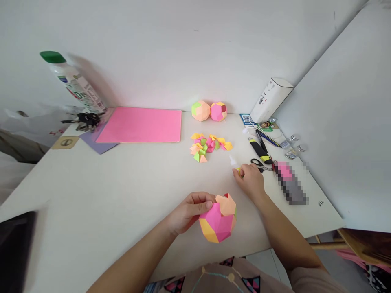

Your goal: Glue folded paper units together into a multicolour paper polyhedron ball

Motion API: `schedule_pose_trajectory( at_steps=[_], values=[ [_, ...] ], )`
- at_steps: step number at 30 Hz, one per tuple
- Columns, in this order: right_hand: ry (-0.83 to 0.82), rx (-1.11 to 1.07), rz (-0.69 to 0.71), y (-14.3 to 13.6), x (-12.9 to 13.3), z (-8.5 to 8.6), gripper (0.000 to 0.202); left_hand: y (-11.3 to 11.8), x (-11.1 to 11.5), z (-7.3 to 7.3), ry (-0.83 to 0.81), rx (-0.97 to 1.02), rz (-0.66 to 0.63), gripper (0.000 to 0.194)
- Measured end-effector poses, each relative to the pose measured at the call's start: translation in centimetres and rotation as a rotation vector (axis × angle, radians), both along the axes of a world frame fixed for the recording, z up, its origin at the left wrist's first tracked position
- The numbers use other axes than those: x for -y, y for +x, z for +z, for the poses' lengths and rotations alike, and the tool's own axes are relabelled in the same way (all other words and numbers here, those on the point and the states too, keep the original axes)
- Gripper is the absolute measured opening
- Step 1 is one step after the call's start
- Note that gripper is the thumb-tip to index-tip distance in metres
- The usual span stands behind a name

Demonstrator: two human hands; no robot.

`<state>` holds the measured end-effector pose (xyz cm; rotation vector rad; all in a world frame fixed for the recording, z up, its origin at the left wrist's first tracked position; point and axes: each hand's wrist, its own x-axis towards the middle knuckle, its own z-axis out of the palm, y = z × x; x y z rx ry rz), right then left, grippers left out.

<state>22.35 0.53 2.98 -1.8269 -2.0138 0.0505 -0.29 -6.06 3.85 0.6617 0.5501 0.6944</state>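
Between its thumb and fingers, my left hand (195, 209) pinches the rim of a folded-paper ball (218, 221) in pink, orange, peach and green, with a gap at its top. My right hand (251, 179) is closed around a small glue bottle (233, 161) on the table; its white nozzle points up and left, and most of its body is hidden by the fingers. Beyond the hands lies a loose pile of folded paper pieces (210, 145) in the same colours. Two finished-looking paper balls, a peach and green one (200, 110) and a pink one (218, 111), rest against the wall.
Right of my right hand lie scissors (258, 164), a yellow-black cutter (259, 150) and pens (269, 137). A white box (270, 99) stands behind them, near small glass bottles (292, 152). A pink sheet (142, 125), keys (87, 119) and a green-capped bottle (76, 83) are at back left.
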Motion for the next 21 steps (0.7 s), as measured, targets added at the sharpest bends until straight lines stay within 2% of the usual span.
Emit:
schedule_pose_trajectory(
  at_steps=[5, 7, 9, 10, 12, 14, 17, 21],
  values=[
    [0.033, -0.011, 0.036, -0.1, 0.4, 0.6, 0.037, -0.1, -0.1, 0.0, -0.001, -0.008, -0.02, 0.028],
    [0.109, -0.158, 0.095, -0.4, 1.0, 1.5, 0.038, -0.1, -0.2, 0.0, 0.0, -0.012, -0.029, 0.028],
    [0.082, -0.427, 0.219, -0.9, 1.9, 2.4, 0.033, 0.0, -0.3, 0.0, 0.003, -0.016, -0.051, 0.028],
    [-0.042, -0.581, 0.309, -1.1, 2.4, 2.9, 0.027, 0.0, -0.3, 0.0, 0.003, -0.018, -0.063, 0.028],
    [-0.463, -0.847, 0.497, -1.6, 3.2, 3.4, 0.022, 0.0, -0.4, 0.1, -0.006, -0.028, -0.08, 0.029],
    [-0.744, -1.029, 0.575, -1.9, 3.7, 3.5, 0.026, 0.1, -0.4, 0.1, -0.025, -0.039, -0.093, 0.029],
    [-0.902, -1.171, 0.563, -2.0, 3.9, 3.2, 0.026, 0.1, -0.5, 0.1, -0.041, -0.058, -0.099, 0.03],
    [-1.02, -1.229, 0.504, -2.0, 3.8, 3.1, 0.021, -0.1, -0.7, -0.1, -0.037, -0.086, -0.089, 0.029]
  ],
)
